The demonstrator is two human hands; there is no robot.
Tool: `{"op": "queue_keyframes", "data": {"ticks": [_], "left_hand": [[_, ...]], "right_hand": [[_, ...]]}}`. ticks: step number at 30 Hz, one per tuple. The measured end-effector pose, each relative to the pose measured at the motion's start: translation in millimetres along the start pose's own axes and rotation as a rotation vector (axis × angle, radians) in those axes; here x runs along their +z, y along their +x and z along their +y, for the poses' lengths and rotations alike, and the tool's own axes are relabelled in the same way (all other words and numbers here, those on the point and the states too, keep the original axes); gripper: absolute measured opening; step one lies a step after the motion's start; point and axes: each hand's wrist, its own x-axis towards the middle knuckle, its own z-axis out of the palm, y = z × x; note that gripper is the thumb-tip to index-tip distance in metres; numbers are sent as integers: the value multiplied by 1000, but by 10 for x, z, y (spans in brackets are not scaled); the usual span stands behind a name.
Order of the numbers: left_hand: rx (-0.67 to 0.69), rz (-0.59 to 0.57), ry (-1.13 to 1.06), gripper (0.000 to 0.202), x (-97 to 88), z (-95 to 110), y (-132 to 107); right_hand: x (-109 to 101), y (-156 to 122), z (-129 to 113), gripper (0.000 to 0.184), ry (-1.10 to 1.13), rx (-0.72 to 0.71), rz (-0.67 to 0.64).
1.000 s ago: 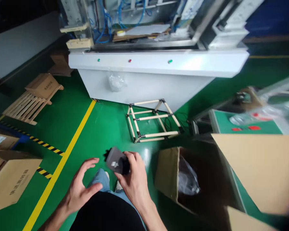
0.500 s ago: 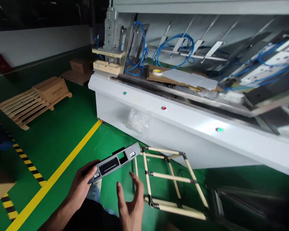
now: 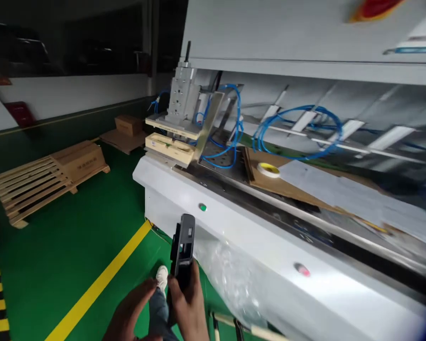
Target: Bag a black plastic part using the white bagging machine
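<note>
A dark grey plastic trim panel (image 3: 188,226) with rectangular cut-outs stands nearly upright in front of me. Its lower end is gripped by my right hand (image 3: 190,303), thumb on the near side and fingers round the right edge. My left hand (image 3: 129,310) is just left of the panel, fingers apart and curved, holding nothing. Part of the panel's lower end is hidden behind the right hand.
A white machine bench (image 3: 170,189) runs along the right, with a press fixture (image 3: 172,149), blue hoses (image 3: 259,137) and a tape roll (image 3: 269,170). A plastic bag (image 3: 230,270) hangs below its front. A wooden pallet (image 3: 31,184) lies left.
The panel has passed from my left hand to my right and turned from slanting to nearly upright. The view has moved closer to the bench's left end, and the tube frame has mostly left view.
</note>
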Motion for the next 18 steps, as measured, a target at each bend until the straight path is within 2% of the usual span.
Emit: {"op": "queue_keyframes", "data": {"ticks": [3, 7, 10, 13, 16, 18], "left_hand": [[-49, -11, 168, 88, 177, -607, 376], [-34, -120, 249, 87, 228, -1236, 886], [-73, -111, 275, 80, 232, -1518, 1265], [-95, -68, 266, 73, 297, -1726, 1620], [-59, -81, 232, 70, 366, -1931, 1954], [-50, -101, 219, 68, 335, -2050, 2185]], "right_hand": [[-99, 1000, -150, 63, -366, -234, -26], [-96, 2375, -573, 48, -770, -528, -113], [77, 3301, -894, 49, -1038, -769, -78], [357, 4057, -1106, 52, -1242, -923, -59], [609, 4630, -1174, 57, -1284, -952, -70], [718, 4923, -1163, 56, -1210, -899, -91]]}}
